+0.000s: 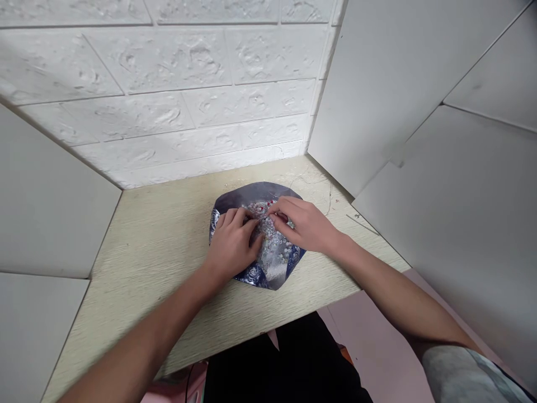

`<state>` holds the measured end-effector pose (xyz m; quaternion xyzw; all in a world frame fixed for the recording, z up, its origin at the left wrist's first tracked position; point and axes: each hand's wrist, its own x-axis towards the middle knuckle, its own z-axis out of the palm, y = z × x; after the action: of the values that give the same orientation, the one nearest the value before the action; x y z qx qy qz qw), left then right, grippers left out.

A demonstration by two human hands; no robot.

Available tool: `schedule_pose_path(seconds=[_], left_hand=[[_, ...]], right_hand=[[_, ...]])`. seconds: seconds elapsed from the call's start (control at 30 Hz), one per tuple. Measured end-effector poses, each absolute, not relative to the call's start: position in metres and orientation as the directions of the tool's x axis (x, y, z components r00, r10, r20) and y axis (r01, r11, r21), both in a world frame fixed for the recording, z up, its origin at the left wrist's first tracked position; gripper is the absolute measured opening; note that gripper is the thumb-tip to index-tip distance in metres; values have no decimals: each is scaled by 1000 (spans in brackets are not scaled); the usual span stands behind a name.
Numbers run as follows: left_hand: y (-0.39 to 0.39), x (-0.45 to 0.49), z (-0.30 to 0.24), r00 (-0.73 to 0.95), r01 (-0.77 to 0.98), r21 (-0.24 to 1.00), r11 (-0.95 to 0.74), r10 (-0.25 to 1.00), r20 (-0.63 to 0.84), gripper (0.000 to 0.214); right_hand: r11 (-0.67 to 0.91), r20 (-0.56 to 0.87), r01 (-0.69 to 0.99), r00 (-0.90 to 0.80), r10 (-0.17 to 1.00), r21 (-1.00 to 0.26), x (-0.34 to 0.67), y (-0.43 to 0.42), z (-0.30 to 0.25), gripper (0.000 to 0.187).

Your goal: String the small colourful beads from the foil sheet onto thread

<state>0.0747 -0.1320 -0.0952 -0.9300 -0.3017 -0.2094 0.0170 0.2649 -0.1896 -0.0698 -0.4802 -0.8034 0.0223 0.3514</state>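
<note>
Picking at bead pile [272, 239] with both hands, fiddly stuff. Left hand [235, 243] palm down, fingers curled, tips on beads; can't tell if it's got hold of anything. Right hand [304, 224] curled too, thumb and forefinger pinched together over beads, whatever's between them too tiny to see. Beads sit between and under fingertips, on blue floral-print sheet [255, 275] beneath both hands. Pale wood tabletop [159, 235] under that. Thin thread strands [325, 196] just beyond right hand.

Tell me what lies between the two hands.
In the head view, a heap of small shiny beads lies between the left hand and right hand, on the blue cloth.
</note>
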Motion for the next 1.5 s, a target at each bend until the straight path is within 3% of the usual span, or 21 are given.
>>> schedule_pose_path(seconds=[0.3,0.53,0.67,1.3,1.5], left_hand=[[-126,72,-97,752,456,253,-853,522,403,15],[-123,69,-94,632,201,704,-681,639,437,11],[-124,69,-95,555,179,827,-533,749,362,11],[-125,69,-95,536,110,904,-413,791,295,11],[-124,69,-95,548,61,879,-473,752,366,11]], right_hand=[[546,544,760,-308,781,-353,265,-190,-70,16],[560,622,736,-245,744,-380,265,-190,-72,10],[574,640,730,-247,728,-370,265,-189,-73,7],[605,620,719,-311,720,-342,264,-190,-74,11],[631,625,698,-336,705,-338,263,-190,-73,11]])
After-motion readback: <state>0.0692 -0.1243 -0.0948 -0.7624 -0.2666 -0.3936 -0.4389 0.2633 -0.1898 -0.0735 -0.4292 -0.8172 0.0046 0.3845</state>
